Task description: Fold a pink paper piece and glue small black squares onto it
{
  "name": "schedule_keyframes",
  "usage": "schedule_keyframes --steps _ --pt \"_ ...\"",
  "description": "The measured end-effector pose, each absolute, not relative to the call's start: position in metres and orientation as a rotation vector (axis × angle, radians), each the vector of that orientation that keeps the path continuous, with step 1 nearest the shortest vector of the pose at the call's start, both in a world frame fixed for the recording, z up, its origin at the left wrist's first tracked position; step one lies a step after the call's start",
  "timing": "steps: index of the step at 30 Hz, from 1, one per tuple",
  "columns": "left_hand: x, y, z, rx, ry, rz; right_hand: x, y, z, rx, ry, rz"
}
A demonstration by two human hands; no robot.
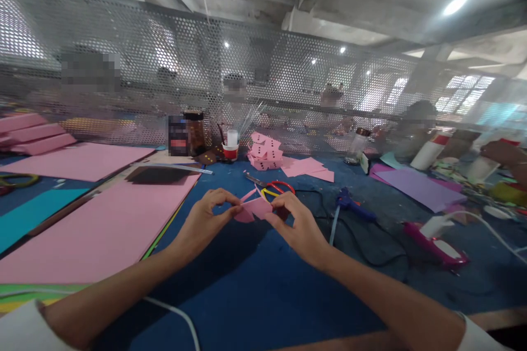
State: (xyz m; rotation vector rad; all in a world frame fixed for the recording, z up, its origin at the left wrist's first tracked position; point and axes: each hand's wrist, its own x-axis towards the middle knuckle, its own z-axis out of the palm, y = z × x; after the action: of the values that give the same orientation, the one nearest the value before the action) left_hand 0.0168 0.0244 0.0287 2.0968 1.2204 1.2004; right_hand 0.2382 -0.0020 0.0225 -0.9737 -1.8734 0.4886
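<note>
A small cut and folded piece of pink paper is held up over the blue tabletop, with a notch along its lower edge. My left hand pinches its left side between thumb and fingers. At the right end, my right hand grips it the same way. Just behind the paper lie scissors with red and yellow handles, partly covered by my fingers. Farther back stands a stack of pink paper pieces with black dots, and plain pink cut pieces lie beside it.
Large pink sheets cover the left side. A blue glue gun with a black cord and a magenta power strip lie to the right, near purple sheets. A red-and-white cup stands before the perforated metal screen.
</note>
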Motion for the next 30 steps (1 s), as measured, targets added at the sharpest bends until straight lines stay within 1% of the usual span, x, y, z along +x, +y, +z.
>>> schedule_keyframes --steps 5,10,14,19,23,30 --pt "0.019 0.02 0.033 1.997 1.172 1.117 0.242 0.005 0.023 -1.054 -1.745 0.756" --pt "0.02 0.017 0.035 1.956 1.127 1.044 0.245 0.009 0.026 -1.017 -1.591 1.079" --pt "0.021 0.017 0.034 1.973 1.128 1.034 0.245 0.01 0.025 -0.975 -1.462 1.203" --pt "0.022 0.014 0.036 2.036 1.142 1.08 0.245 0.01 0.026 -0.973 -1.444 1.195" --pt "0.023 0.011 0.038 2.053 1.144 1.086 0.244 0.008 0.029 -1.033 -1.489 1.091" --pt "0.023 0.012 0.031 2.071 1.126 1.124 0.243 0.006 0.027 -1.014 -1.556 0.921"
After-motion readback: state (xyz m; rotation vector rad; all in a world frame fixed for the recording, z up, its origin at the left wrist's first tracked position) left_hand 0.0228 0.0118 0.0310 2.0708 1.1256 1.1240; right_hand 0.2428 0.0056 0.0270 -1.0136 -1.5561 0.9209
